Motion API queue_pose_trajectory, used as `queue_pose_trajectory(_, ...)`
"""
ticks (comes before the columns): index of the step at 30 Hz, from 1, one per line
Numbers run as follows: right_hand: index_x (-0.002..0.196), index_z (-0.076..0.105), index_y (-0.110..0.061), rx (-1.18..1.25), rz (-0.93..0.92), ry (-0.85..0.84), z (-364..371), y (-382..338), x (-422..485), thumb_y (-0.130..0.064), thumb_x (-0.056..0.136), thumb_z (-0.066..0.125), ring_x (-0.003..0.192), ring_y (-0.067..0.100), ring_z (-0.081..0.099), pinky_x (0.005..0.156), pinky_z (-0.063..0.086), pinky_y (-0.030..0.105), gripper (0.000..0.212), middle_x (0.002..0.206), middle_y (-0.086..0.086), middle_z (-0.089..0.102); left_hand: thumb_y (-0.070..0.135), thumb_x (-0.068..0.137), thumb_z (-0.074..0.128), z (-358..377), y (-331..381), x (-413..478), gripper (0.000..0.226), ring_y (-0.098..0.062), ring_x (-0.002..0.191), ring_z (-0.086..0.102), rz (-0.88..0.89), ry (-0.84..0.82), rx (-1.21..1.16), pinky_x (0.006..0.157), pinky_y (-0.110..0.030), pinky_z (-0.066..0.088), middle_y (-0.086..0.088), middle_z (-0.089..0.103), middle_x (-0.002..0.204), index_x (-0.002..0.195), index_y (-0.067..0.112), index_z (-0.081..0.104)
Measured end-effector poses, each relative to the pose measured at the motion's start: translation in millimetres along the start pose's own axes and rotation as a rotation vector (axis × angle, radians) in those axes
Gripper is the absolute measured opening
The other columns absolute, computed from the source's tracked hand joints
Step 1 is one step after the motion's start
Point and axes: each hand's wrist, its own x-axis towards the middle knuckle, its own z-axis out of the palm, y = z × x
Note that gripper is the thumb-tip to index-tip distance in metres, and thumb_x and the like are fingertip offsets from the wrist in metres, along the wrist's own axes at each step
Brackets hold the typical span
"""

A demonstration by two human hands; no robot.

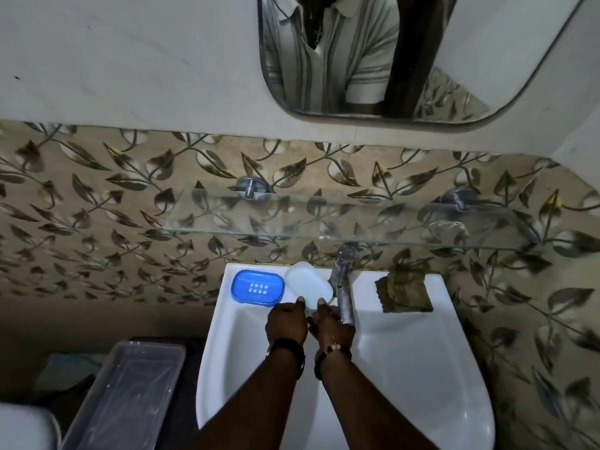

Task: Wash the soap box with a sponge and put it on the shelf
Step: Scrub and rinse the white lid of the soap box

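Observation:
A blue soap box tray (257, 288) with drain holes lies on the back left rim of the white sink (409, 352). Right beside it a translucent white soap box lid (306, 282) is held at its near edge, tilted over the basin. My left hand (286, 321) and my right hand (331, 326) both grip that near edge with thumbs on top. A greenish-brown sponge (406, 293) rests on the sink's back right rim. Above the sink hangs a glass shelf (324, 219).
A chrome tap (343, 287) stands just right of my right hand. A clear plastic tub (130, 394) sits on a dark stand left of the sink. A mirror (487, 60) hangs on the wall above, reflecting a person's striped shirt.

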Motion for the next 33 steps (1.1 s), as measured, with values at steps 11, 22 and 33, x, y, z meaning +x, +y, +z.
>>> queue_pose_trajectory(11, 0.118, 0.066, -0.017, -0.019, 0.013, 0.028, 0, 17, 19, -0.002, 0.085, 0.070, 0.071, 0.030, 0.073, 0.063, 0.056, 0.035, 0.037, 0.101, 0.020, 0.070, 0.036, 0.093, 0.067, -3, 1, 8, 0.024, -0.025, 0.093, 0.072, 0.008, -0.061, -0.070, 0.095, -0.046, 0.057, -0.005, 0.078, 0.097, 0.093, 0.014, 0.076)
queue_pose_trajectory(22, 0.104, 0.064, -0.017, -0.154, 0.088, -0.012, -49, 23, -18, -0.003, 0.084, 0.071, 0.056, 0.027, 0.066, 0.054, 0.050, 0.029, 0.026, 0.078, 0.023, 0.074, 0.016, 0.091, 0.070, -27, -40, -16, 0.024, -0.022, 0.086, 0.076, -0.002, -0.215, -0.344, 0.067, -0.027, 0.061, 0.003, 0.076, 0.093, 0.115, 0.016, 0.068)
queue_pose_trajectory(33, 0.128, 0.048, -0.040, -0.431, -0.109, -0.302, -115, 5, -87, -0.014, 0.088, 0.072, 0.061, 0.021, 0.070, 0.056, 0.051, 0.028, 0.054, 0.098, 0.015, 0.074, 0.008, 0.090, 0.071, -59, -72, -77, 0.039, -0.038, 0.083, 0.073, 0.025, -0.289, -0.453, 0.080, -0.045, 0.062, -0.020, 0.078, 0.098, 0.125, 0.022, 0.064)
